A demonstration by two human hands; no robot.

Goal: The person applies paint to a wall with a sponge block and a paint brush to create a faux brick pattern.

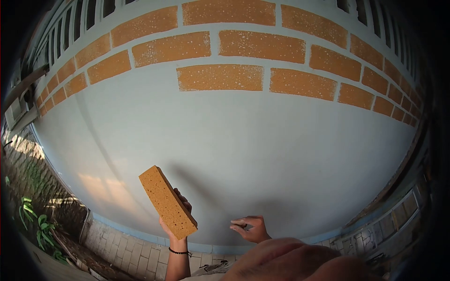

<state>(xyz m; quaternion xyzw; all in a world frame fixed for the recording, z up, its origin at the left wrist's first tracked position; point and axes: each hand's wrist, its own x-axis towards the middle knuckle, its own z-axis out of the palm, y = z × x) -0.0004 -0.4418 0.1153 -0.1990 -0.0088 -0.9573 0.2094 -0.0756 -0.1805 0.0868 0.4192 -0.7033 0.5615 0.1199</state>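
Observation:
An orange-brown rectangular sponge (168, 201) with dark pores is gripped in my left hand (167, 229), tilted in front of the wall. Fingers of that hand wrap round its right side, and a dark beaded bracelet circles the wrist. To the right, my right hand (253, 228) is held low before the wall with thumb and fingers curled close together. Whether anything small sits in that pinch cannot be made out. Above both hands, the pale wall (234, 140) carries rows of orange brick-shaped paint prints (220, 77) with speckled surfaces; the lowest row stops left of the middle.
White railings (93, 11) run along the top of the wall. Below is a paved floor (122, 250), with green plants (43, 232) and rough ground at the left. A framed panel (405, 208) stands at the lower right.

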